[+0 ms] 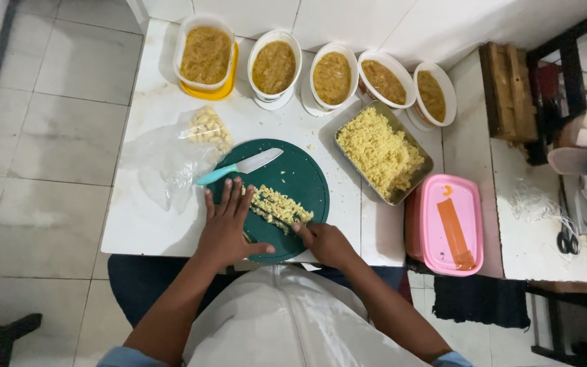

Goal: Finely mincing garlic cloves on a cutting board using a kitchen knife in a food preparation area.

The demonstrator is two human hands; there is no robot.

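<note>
A round dark green cutting board (304, 178) lies on a white table (144, 224). A strip of finely chopped pale yellow bits (281, 204) crosses its middle. My right hand (326, 243) is closed on the handle of a dark knife (273, 215) whose blade lies along the near side of the strip. My left hand (225, 224) rests flat on the board's left part, fingers spread, fingertips near the blade's far end. A second knife with a teal handle (239, 168) lies loose on the board's far left.
Several white tubs of yellow-brown paste (274, 66) line the table's back edge. A metal tray of chopped bits (380, 153) sits right of the board. A clear bag of peeled cloves (206, 128) lies to the left, and a pink lidded box (451, 223) and scissors (566, 241) to the right.
</note>
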